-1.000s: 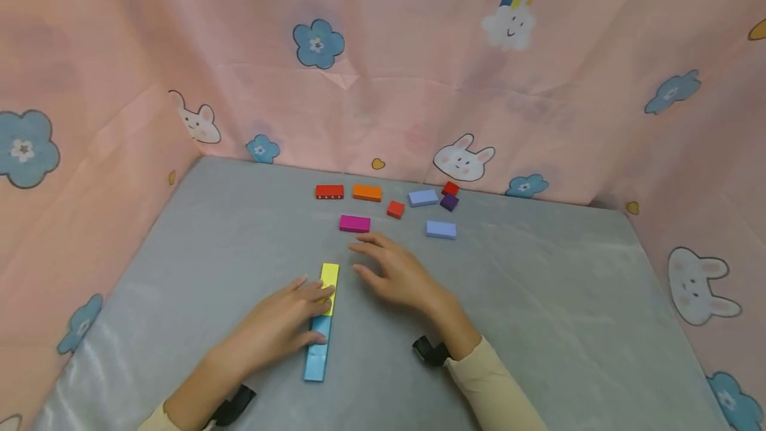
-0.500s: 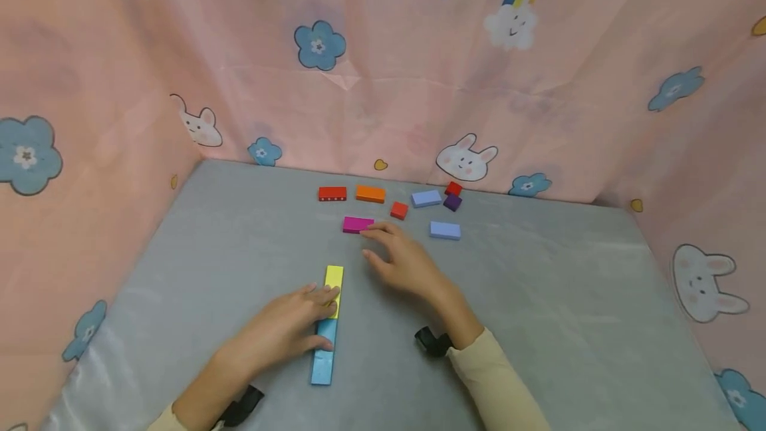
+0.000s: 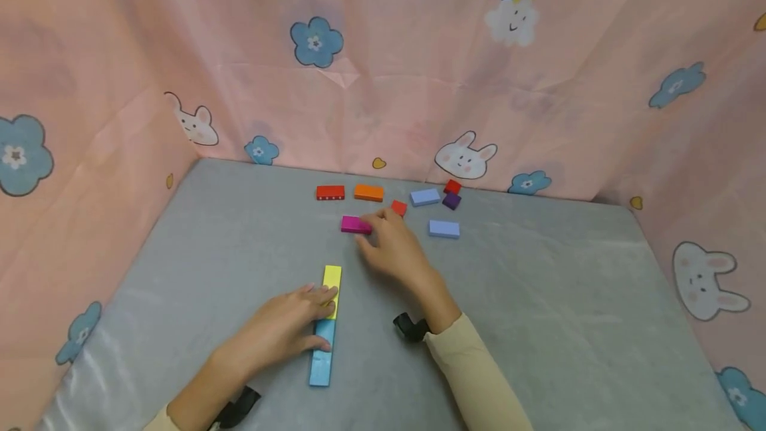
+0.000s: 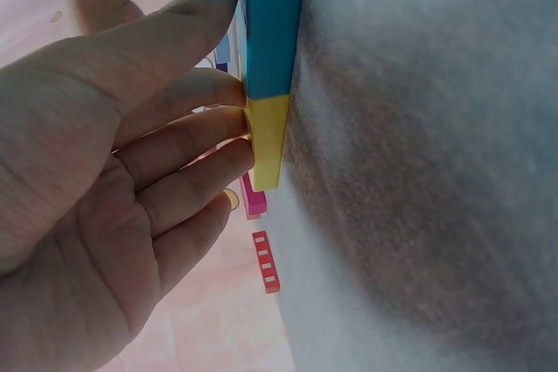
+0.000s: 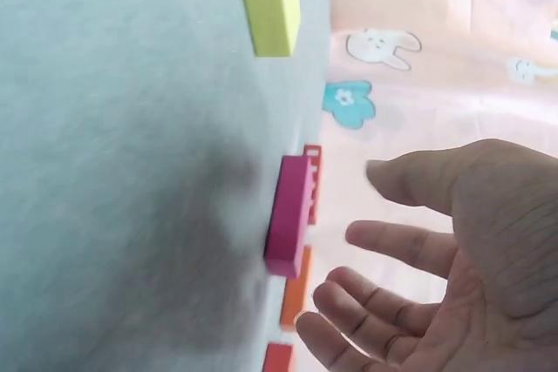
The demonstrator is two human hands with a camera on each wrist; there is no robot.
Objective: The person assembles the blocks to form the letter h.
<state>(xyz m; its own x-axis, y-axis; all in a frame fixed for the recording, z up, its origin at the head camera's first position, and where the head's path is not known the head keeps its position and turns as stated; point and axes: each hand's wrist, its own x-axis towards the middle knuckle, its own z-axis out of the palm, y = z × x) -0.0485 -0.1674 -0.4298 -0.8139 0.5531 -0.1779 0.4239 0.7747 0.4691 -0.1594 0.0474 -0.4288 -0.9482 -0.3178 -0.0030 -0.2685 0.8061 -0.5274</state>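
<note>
A yellow block (image 3: 332,275) and a blue block (image 3: 320,368) lie end to end in a straight row on the grey cloth. My left hand (image 3: 281,326) rests along this row, fingertips on the yellow part and thumb on the blue. The left wrist view shows its fingers (image 4: 187,141) extended against the side of the yellow block. My right hand (image 3: 395,248) hovers at the right end of a magenta block (image 3: 354,224), thumb and fingers spread apart. In the right wrist view a gap shows between that magenta block and the fingers.
Behind the magenta block stand a red block with white dots (image 3: 330,193), an orange block (image 3: 368,192) and a small red block (image 3: 399,207). Farther right are two periwinkle blocks (image 3: 444,229), a purple cube (image 3: 451,201) and another red cube (image 3: 453,186). A pink printed curtain (image 3: 383,105) encloses the cloth.
My right hand has moved forward and slightly left, from short of the magenta block to over its right end. The left hand stays on the yellow and blue row.
</note>
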